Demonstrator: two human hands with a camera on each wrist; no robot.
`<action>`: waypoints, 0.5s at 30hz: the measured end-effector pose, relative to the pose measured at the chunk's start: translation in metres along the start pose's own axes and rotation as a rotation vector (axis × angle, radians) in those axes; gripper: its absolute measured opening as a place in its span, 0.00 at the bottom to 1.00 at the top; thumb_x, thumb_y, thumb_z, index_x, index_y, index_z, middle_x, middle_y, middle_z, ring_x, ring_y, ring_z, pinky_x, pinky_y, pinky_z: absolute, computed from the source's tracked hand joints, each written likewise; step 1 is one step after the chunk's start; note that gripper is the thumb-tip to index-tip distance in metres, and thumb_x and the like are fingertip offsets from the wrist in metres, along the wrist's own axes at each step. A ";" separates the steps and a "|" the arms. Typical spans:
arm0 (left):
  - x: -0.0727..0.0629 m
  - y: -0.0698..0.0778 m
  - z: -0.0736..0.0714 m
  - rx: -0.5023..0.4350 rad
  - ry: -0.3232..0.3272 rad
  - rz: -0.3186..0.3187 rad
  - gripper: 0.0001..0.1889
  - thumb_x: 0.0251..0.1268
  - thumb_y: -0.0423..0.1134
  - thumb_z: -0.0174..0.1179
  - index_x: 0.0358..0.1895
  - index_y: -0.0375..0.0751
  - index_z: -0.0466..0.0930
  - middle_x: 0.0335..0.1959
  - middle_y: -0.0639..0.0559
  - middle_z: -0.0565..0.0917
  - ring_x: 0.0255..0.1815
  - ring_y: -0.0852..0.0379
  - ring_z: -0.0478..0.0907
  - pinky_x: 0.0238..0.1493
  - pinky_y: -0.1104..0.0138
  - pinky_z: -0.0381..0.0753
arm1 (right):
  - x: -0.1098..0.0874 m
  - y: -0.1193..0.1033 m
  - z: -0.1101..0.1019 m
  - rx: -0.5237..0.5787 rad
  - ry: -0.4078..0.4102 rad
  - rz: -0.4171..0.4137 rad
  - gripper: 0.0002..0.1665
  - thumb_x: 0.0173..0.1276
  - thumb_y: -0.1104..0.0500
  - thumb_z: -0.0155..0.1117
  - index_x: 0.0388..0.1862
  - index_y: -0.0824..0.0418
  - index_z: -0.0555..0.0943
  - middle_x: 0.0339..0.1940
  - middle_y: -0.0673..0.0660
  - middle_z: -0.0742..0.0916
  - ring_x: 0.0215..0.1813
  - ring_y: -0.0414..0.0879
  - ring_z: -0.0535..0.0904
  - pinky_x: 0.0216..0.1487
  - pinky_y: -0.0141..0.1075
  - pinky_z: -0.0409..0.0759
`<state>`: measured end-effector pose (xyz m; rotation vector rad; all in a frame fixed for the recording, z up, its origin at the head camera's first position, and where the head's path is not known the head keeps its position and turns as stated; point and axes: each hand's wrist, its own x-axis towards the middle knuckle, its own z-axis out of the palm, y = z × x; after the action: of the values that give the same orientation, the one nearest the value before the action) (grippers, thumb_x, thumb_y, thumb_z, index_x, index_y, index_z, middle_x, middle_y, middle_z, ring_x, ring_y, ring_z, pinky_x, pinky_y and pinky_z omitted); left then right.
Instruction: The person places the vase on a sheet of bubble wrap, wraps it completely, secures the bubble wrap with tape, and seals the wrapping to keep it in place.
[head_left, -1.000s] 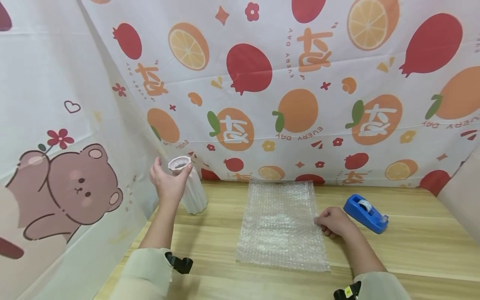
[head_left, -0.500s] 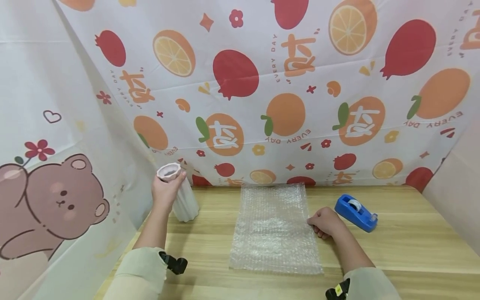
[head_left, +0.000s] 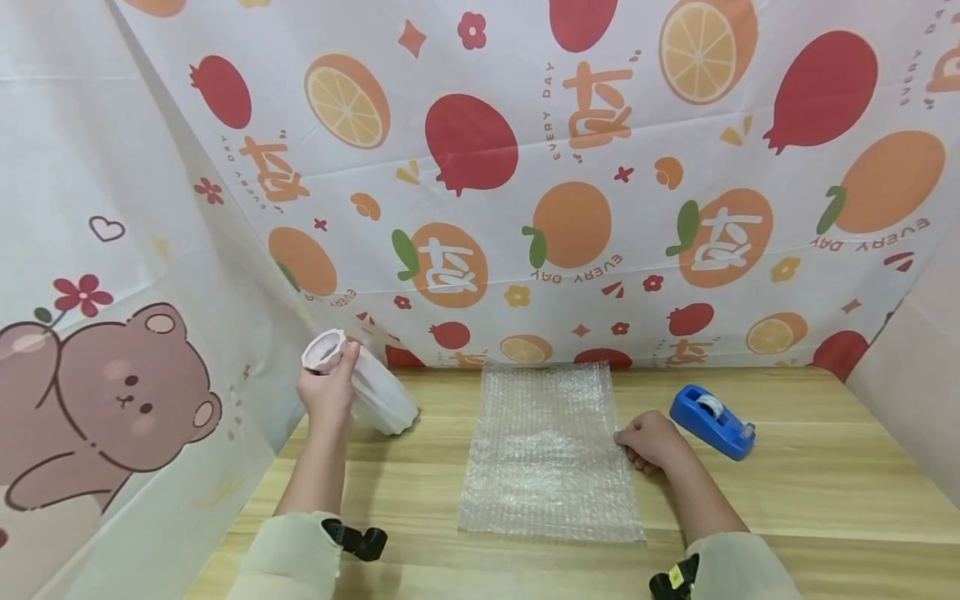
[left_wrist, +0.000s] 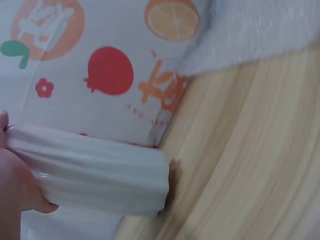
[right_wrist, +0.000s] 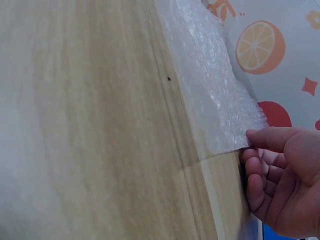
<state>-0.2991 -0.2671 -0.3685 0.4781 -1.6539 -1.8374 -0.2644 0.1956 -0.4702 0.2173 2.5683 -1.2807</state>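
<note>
A white fluted vase (head_left: 381,390) leans at the table's left side, its rim toward the lower left in the head view. My left hand (head_left: 327,392) grips it just below the rim, thumb on the near side. In the left wrist view the vase (left_wrist: 95,172) slants with its base close to or on the wood; contact is unclear. A sheet of bubble wrap (head_left: 551,454) lies flat mid-table. My right hand (head_left: 651,442) pinches its right edge; in the right wrist view the thumb lies on the wrap (right_wrist: 215,100) and the other fingers curl below.
A blue tape dispenser (head_left: 712,421) with a roll of clear tape stands just right of my right hand. Fruit-printed cloth (head_left: 480,208) hangs along the table's back edge, and a bear-printed cloth (head_left: 142,392) hangs at the left.
My left hand has closed around the vase's neck. The vase has gone from upright to tilted, its rim moving left and its base right. The right hand keeps its place at the wrap.
</note>
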 end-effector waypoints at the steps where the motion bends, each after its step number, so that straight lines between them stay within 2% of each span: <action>1: -0.003 0.000 0.001 -0.034 0.013 -0.002 0.34 0.51 0.46 0.76 0.62 0.44 0.73 0.47 0.59 0.77 0.51 0.62 0.73 0.59 0.69 0.72 | 0.000 0.000 0.000 0.001 0.002 0.001 0.16 0.67 0.54 0.65 0.24 0.62 0.80 0.17 0.55 0.80 0.17 0.44 0.74 0.20 0.32 0.76; 6: -0.023 0.000 0.012 -0.261 0.036 -0.021 0.29 0.55 0.42 0.73 0.60 0.44 0.75 0.48 0.57 0.79 0.51 0.62 0.74 0.55 0.73 0.73 | -0.001 0.002 -0.001 0.028 0.010 0.005 0.16 0.67 0.53 0.66 0.24 0.62 0.80 0.17 0.54 0.81 0.17 0.44 0.75 0.20 0.32 0.76; 10: -0.038 -0.001 0.020 -0.456 0.030 -0.085 0.26 0.57 0.41 0.72 0.60 0.44 0.75 0.50 0.54 0.80 0.51 0.60 0.77 0.53 0.74 0.77 | -0.003 0.005 0.001 0.065 0.024 0.013 0.16 0.67 0.51 0.65 0.26 0.62 0.81 0.18 0.54 0.81 0.19 0.44 0.75 0.22 0.33 0.76; 15: -0.059 -0.006 0.029 -0.570 0.008 -0.176 0.24 0.59 0.43 0.71 0.58 0.45 0.76 0.49 0.51 0.81 0.46 0.60 0.82 0.48 0.71 0.82 | -0.009 0.009 0.004 0.113 0.059 -0.013 0.16 0.69 0.51 0.63 0.31 0.63 0.82 0.22 0.55 0.81 0.24 0.46 0.75 0.26 0.35 0.75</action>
<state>-0.2751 -0.2063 -0.3779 0.3830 -1.0304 -2.3128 -0.2527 0.1973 -0.4769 0.2641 2.5522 -1.4472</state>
